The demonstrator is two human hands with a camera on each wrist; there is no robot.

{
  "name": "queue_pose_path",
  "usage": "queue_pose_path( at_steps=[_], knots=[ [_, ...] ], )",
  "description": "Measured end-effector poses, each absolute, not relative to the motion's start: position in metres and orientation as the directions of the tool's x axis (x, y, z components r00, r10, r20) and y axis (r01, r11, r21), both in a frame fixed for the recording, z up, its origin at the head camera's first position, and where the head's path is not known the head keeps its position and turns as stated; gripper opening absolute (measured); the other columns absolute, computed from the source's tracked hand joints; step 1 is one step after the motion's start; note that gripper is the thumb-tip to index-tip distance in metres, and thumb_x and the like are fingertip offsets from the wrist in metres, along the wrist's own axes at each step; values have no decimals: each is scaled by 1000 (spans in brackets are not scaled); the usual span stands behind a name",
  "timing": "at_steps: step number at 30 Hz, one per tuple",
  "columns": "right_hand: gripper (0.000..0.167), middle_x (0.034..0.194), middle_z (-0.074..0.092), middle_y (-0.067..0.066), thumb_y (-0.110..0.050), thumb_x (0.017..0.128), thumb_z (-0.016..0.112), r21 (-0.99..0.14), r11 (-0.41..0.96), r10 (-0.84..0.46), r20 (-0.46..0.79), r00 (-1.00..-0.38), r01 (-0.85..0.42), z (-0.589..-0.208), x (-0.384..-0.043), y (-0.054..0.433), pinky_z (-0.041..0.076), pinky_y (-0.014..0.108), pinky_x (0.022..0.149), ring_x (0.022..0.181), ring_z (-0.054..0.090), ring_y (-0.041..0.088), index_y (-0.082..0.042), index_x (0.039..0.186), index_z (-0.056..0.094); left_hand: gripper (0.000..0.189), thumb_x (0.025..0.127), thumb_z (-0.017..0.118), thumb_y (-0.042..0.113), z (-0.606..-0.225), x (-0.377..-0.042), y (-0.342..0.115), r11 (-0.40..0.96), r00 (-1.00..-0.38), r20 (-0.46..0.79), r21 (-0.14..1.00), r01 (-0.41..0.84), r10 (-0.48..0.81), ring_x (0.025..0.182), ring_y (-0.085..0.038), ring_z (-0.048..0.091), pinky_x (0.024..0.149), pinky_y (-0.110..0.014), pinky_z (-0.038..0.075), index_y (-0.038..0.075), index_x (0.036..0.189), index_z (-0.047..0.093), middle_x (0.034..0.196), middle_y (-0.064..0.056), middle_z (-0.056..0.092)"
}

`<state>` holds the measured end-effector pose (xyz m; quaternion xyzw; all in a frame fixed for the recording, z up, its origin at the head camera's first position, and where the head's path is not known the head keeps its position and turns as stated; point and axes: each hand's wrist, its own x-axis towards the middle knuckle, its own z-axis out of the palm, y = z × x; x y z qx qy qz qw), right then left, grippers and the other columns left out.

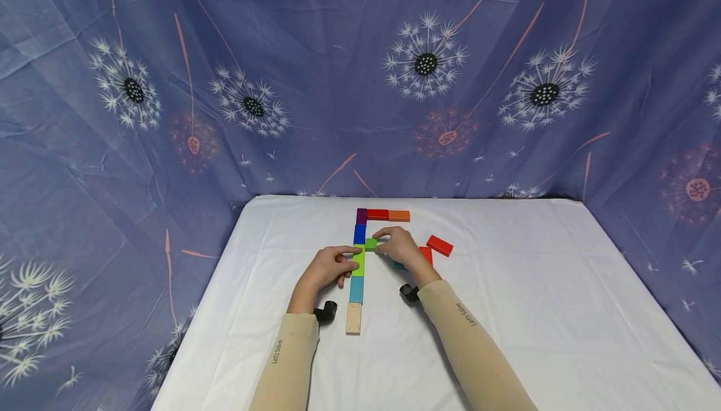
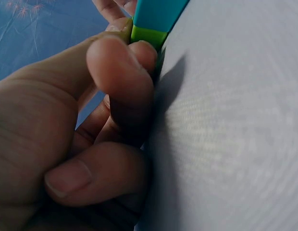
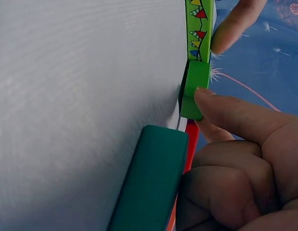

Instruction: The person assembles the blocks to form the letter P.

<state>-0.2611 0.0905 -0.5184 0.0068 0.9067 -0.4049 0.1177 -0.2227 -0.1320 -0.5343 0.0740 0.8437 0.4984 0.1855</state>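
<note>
Biggest first: blue-purple dandelion-print cloth (image 1: 338,73) hangs at the back and sides, then the white-covered table (image 1: 535,336) I work over. My beige sleeves (image 1: 473,351) come in from the near edge, lettering on both. Between my hands, column of blocks (image 1: 357,289) runs away from me, far to near: purple, dark blue, yellow-green, light blue, plain wood; a red and an orange block extend rightward from the purple end. My left hand (image 1: 329,265) is left of the column, index finger and thumb set apart, tips touching the yellow-green block (image 1: 361,267), other fingers curled under; can't tell if those two actually pinch it. My right hand (image 1: 402,248) is on the other side, thumb and index clamped on the green block, remaining fingers folded in. Black wrist device (image 1: 327,313) on the left arm, matching one on the right. Loose pieces: one red block (image 1: 439,246) lies right of my right hand, another red and a teal block (image 3: 149,178) sit partly hidden by that hand and wrist. Smallest, the green block (image 1: 370,244): just right of the column, its end against the yellow-green block's far part, whose side has printed bunting (image 3: 197,41).
</note>
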Motion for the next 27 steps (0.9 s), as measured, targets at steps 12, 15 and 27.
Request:
queue_pose_path(
  at_steps=[12,15,27],
  knots=[
    [32,147,65,14,-17,92,78,-717,686,-64,-232,-971,126,-518,-261,89,46,60,113,132,57,37,-19,124,80,40,99,76,27,-534,-222,-133,503,-923,-226,864,-41,313,45,-15,59,76,-33,54,28,139,72,68,-2,66],
    [33,148,64,14,-17,92,80,-713,689,-61,-235,-970,129,-518,-261,88,47,60,112,132,57,36,-20,125,79,40,99,76,27,-535,-223,-133,503,-922,-225,863,-39,314,45,-15,59,76,-33,54,29,139,72,68,-2,66],
    [41,130,71,14,-23,96,78,-807,576,-74,-213,-974,132,-503,-258,104,56,48,94,108,66,30,-21,136,73,41,100,76,28,-536,-223,-133,509,-922,-221,860,-30,319,47,-16,60,79,-33,54,27,140,71,70,-3,67]
  ],
)
